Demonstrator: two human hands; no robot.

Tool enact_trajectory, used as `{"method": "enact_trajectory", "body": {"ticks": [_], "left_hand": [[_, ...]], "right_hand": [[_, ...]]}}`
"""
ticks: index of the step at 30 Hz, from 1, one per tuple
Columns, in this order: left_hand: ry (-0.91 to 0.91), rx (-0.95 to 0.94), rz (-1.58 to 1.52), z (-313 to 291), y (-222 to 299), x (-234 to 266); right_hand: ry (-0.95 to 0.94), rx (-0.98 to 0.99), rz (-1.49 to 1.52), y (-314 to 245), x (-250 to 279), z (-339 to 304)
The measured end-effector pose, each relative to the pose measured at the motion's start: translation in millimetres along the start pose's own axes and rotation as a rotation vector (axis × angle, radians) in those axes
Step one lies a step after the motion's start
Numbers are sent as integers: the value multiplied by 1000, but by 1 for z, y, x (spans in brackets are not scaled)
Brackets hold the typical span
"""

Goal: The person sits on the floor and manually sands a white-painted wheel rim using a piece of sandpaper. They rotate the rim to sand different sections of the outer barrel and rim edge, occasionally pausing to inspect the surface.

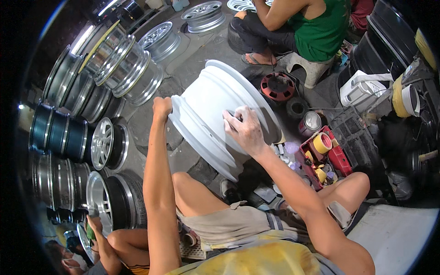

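Note:
A white-coated wheel rim (204, 103) stands tilted in front of my knees, its broad barrel facing me. My left hand (162, 107) is closed around the rim's left edge, the arm held straight. My right hand (247, 130) rests on the barrel's right part, with its fingers bent and pinched together. Pale dust coats that hand. Something small and dark shows at the fingertips, too little to name. The far face of the rim is turned away from me.
Stacked metal rims (68, 91) fill the left side. A red toolbox (337, 153) with tape rolls lies right, near an open can (311, 123) and a white jug (362, 89). A person in green (321, 30) sits ahead; another person's hand (95, 223) shows lower left.

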State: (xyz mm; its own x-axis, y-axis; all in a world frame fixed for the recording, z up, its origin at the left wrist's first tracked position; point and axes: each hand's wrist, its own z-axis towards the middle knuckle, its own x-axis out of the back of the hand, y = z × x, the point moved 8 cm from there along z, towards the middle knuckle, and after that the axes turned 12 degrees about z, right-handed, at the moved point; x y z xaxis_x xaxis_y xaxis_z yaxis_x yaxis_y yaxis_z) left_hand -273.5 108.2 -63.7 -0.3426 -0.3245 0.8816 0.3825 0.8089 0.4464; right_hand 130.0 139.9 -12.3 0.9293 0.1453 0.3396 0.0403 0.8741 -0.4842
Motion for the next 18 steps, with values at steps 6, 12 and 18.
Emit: {"method": "enact_trajectory", "body": {"ticks": [6, 12, 18], "left_hand": [[26, -23, 47, -2, 1, -1], [34, -32, 40, 4, -5, 3], [32, -25, -11, 1, 5, -4]], "right_hand": [[-35, 12, -29, 2, 11, -29], [-27, 79, -52, -5, 12, -26], [-84, 115, -150, -2, 2, -6]]}}
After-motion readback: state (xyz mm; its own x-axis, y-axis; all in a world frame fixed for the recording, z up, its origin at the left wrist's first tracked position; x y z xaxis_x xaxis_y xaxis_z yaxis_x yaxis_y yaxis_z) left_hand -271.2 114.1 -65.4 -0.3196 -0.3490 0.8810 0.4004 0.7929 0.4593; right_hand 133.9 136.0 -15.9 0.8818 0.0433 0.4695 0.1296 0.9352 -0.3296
